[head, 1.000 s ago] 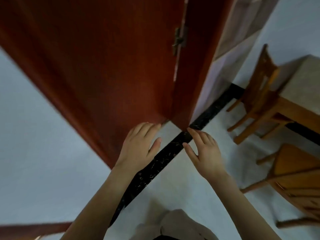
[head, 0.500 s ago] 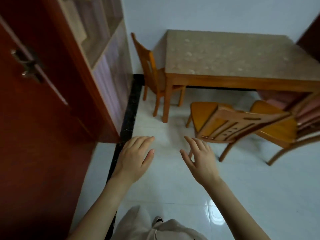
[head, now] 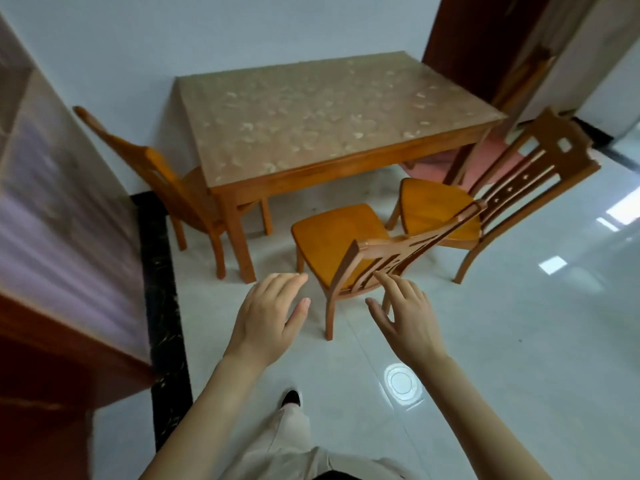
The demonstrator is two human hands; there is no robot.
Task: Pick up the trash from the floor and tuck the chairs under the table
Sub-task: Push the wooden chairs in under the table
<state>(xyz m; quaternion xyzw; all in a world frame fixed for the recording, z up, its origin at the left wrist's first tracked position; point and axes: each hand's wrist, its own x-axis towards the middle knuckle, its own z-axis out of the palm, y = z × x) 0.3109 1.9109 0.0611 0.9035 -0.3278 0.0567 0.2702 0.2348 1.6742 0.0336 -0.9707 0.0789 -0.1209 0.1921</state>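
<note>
glossy white floor tiles [head: 502,341] run up to a pale wall, where a wooden table [head: 311,126] with a patterned top stands as the anchor of the room. at the table's left end a side chair [head: 180,188] sits partly tucked, its seat under the edge. in front of the table's long side, the near chair [head: 349,247] stands pulled out, its back toward the person; just to that chair's right, near the table's front right corner, a taller-backed chair [head: 485,202] is also pulled clear. a pink cushioned seat [head: 436,164] shows under the table's right end. the left hand [head: 266,320] hangs empty with fingers spread, short of the near chair. the right hand [head: 405,317] is likewise wide and empty, close by the chair's back; contact unclear. no trash can be made out on the tiles.
</note>
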